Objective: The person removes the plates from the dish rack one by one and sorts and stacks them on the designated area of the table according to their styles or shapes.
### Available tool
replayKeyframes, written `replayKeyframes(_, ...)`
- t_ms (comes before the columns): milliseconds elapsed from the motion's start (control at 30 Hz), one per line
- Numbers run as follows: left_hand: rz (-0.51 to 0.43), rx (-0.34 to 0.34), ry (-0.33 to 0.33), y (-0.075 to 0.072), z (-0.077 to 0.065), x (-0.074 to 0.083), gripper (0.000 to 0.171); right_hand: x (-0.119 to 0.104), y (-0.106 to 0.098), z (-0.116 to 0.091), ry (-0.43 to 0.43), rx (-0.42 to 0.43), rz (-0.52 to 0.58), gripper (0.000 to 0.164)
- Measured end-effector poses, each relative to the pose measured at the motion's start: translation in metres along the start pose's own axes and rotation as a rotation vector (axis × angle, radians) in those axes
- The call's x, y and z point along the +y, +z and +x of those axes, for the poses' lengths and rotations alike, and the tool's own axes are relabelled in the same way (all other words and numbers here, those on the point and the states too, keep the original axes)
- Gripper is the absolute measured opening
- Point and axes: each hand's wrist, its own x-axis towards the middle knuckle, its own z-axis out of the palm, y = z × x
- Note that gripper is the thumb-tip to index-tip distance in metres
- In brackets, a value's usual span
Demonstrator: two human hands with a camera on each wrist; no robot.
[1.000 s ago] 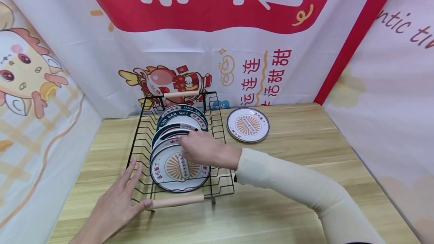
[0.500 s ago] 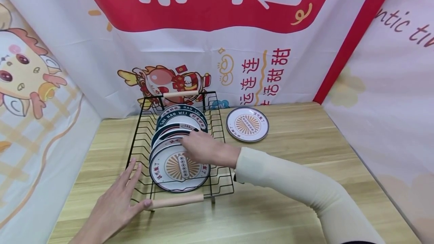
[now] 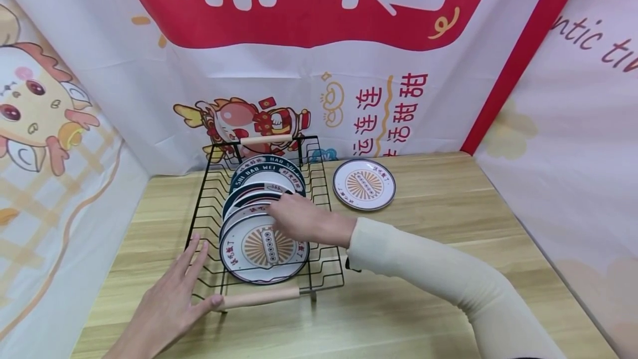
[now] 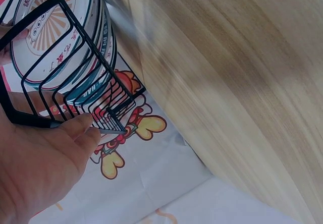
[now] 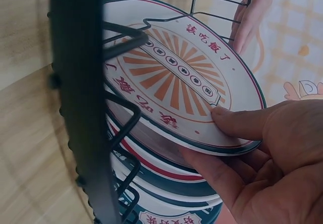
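Observation:
A black wire dish rack [image 3: 326,270] holds several plates standing in a row. My right hand [image 3: 304,218] pinches the top edge of the front plate [image 3: 239,242], white with an orange sunburst. In the right wrist view, the thumb [image 5: 237,123] lies on that plate's face and the fingers are behind its rim. The plate leans back in the rack's slots, its lower edge between the wires. At the rack's near left corner, my left hand [image 3: 171,290] rests with spread fingers on the side wire, its thumb touching the wooden handle [image 3: 261,296].
Right of the rack, another sunburst plate [image 3: 365,184] lies flat on the wooden table [image 3: 423,303]. Dark-rimmed plates [image 3: 266,173] stand farther back in the rack. A printed cloth [image 3: 279,60] hangs behind, and similar cloths border both sides.

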Motion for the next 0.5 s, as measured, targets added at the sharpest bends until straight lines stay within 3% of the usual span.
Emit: replayKeyframes(500,0.001,0.003,0.007,0.000,-0.001,-0.001,0.110,0.000,-0.004,-0.015,-0.022,0.048,0.036,0.013)
